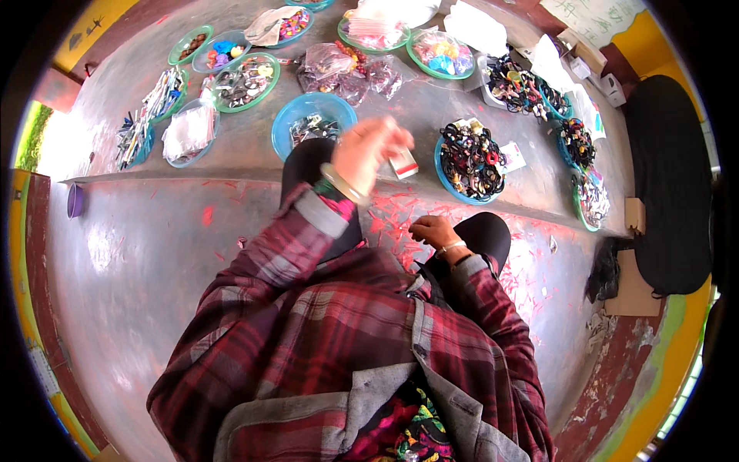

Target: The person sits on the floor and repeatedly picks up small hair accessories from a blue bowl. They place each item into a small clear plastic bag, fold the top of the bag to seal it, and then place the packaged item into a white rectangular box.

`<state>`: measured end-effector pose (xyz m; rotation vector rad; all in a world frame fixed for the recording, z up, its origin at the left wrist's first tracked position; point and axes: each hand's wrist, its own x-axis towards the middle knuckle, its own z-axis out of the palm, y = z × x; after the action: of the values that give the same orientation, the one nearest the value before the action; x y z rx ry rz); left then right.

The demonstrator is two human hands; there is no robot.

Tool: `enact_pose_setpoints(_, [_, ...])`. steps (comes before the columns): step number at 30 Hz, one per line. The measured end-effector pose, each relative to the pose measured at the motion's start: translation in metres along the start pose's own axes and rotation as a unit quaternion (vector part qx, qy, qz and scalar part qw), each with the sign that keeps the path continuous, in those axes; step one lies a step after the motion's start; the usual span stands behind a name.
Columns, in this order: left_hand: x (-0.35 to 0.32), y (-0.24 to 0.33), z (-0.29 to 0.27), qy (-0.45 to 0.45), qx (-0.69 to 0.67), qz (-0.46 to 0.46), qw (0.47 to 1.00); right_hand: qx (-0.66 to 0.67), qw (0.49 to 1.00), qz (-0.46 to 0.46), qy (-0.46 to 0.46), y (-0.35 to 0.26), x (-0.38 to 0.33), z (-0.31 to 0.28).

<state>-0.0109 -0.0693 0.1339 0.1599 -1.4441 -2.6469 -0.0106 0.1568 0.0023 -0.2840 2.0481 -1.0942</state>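
Note:
My left hand (pixel 371 148) is raised over the edge of the grey step (pixel 246 150), blurred, with a pale bangle at the wrist. Its fingers look bunched, and whether they hold anything I cannot tell. A small red and white packet (pixel 403 164) lies on the step just right of it. A blue bowl (pixel 291 123) with small dark pieces stands just behind and left of that hand. My right hand (pixel 433 231) rests low by my black-clad knee (pixel 489 233), fingers curled down; what is under them is hidden.
Several green and blue bowls of hair ties, clips and beads cover the step: a blue bowl of dark hair ties (pixel 470 160), a green bowl of metal pieces (pixel 246 80), and clear bags (pixel 342 71). Red scraps (pixel 392 212) litter the lower floor. A black mat (pixel 666 177) lies right.

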Motion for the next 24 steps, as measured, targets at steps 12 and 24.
enact_pose_setpoints(12, [-0.022, -0.127, -0.014, 0.002, 0.101, -0.277, 0.956, -0.266, 0.935, -0.019, 0.233, 0.026, 0.142, -0.012])
enact_pose_setpoints(24, [-0.015, -0.118, -0.014, 0.049, 0.061, -0.273, 0.959, -0.301, 0.888, 0.121, 0.327, -0.009, 0.187, 0.003])
